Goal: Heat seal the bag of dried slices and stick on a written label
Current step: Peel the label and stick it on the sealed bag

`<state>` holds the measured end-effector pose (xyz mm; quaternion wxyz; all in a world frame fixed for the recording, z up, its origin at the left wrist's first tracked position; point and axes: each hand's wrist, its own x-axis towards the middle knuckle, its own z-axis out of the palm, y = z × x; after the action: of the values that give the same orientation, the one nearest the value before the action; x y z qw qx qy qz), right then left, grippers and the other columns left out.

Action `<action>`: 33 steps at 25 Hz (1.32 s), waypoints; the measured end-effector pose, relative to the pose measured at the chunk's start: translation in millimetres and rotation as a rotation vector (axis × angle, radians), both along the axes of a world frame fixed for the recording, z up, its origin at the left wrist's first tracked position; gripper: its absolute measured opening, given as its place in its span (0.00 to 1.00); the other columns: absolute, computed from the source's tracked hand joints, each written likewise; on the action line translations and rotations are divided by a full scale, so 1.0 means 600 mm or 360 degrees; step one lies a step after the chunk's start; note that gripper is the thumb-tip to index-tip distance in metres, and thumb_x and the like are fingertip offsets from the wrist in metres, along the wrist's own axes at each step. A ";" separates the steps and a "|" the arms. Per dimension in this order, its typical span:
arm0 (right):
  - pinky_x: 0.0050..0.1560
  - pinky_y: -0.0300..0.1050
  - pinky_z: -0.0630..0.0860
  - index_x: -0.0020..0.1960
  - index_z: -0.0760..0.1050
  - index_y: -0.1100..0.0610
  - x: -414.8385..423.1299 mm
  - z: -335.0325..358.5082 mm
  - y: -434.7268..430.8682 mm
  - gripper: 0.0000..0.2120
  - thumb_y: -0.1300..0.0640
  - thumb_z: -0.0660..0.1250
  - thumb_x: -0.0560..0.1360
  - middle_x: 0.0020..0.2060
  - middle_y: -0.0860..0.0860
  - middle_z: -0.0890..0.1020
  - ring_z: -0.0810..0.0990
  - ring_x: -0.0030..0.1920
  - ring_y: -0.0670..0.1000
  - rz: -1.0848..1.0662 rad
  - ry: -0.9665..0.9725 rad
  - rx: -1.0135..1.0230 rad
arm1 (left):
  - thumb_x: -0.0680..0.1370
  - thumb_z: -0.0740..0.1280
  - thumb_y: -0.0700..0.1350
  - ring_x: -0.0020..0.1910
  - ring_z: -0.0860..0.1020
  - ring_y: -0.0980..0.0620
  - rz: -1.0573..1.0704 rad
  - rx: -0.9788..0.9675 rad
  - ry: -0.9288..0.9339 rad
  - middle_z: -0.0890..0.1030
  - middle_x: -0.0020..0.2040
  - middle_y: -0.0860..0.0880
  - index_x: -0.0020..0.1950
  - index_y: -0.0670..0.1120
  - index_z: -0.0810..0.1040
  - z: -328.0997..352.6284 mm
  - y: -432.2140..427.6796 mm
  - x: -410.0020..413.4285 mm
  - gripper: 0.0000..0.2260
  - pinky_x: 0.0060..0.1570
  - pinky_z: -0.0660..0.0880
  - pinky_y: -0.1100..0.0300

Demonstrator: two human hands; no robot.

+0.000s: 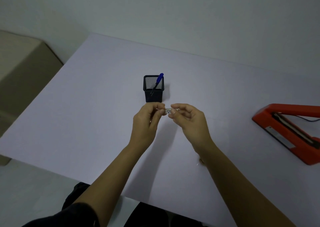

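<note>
Between the left hand (147,121) and right hand (189,121), I see the written label (168,111), each hand pinching one end with thumb and forefinger, forearms converging, wrists lifted; the pen cup (153,92) stands just beyond them.

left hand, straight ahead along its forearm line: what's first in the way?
Probably the black mesh pen holder with the blue pen, just beyond the left hand, which pinches the label. Depth is unclear; the hand may pass above it.
</note>
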<state>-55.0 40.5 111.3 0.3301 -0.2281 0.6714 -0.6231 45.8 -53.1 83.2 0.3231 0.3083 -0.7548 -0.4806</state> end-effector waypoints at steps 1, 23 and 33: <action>0.45 0.32 0.77 0.48 0.78 0.52 -0.001 -0.002 0.000 0.05 0.60 0.67 0.75 0.41 0.49 0.84 0.84 0.44 0.46 0.0002 -0.0109 0.0022 | 0.78 0.63 0.37 0.46 0.77 0.61 -0.0045 -0.0168 -0.0044 0.79 0.47 0.51 0.49 0.45 0.76 -0.004 -0.002 0.001 0.05 0.48 0.75 0.68; 0.45 0.32 0.75 0.46 0.79 0.53 -0.036 -0.043 -0.004 0.03 0.57 0.68 0.74 0.42 0.45 0.83 0.80 0.42 0.41 0.0255 0.0025 0.0126 | 0.75 0.67 0.38 0.43 0.73 0.67 -0.0072 -0.0371 -0.0056 0.77 0.43 0.53 0.44 0.43 0.80 -0.005 -0.015 0.002 0.03 0.42 0.67 0.76; 0.36 0.37 0.72 0.45 0.79 0.51 -0.018 -0.202 -0.072 0.04 0.53 0.70 0.72 0.39 0.47 0.82 0.80 0.41 0.48 0.0010 0.0268 0.0788 | 0.74 0.70 0.42 0.40 0.77 0.57 0.0435 0.0742 -0.0106 0.82 0.40 0.51 0.46 0.46 0.82 -0.062 -0.073 0.052 0.03 0.41 0.74 0.70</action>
<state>-66.0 -2.9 -9.7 0.3207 -0.1935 0.8278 -0.4176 77.3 -96.7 45.9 0.2802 0.4890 -0.5854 -0.5828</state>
